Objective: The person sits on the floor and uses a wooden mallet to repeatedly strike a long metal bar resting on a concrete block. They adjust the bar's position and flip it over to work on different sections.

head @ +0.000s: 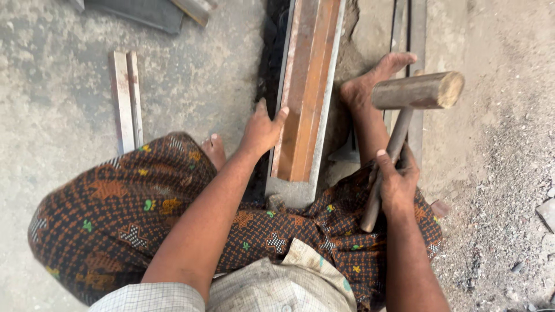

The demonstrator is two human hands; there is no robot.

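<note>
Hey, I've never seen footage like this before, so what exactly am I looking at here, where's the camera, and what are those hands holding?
This is one picture from a camera worn on a person's head, looking straight down at their own arms and lap. There is no machine; the work is done with two bare hands. The person squats on a rough concrete floor, wearing a patterned brown cloth, with bare feet showing.

The left hand rests on the edge of a long rusty metal bar, which lies on a grey block in front of them. The right hand has a closed grip on the handle of a wooden mallet, whose round head is raised to the right of the bar.

Further left, a small pale metal strip lies on the floor. More metal pieces sit at the top edge.
</note>
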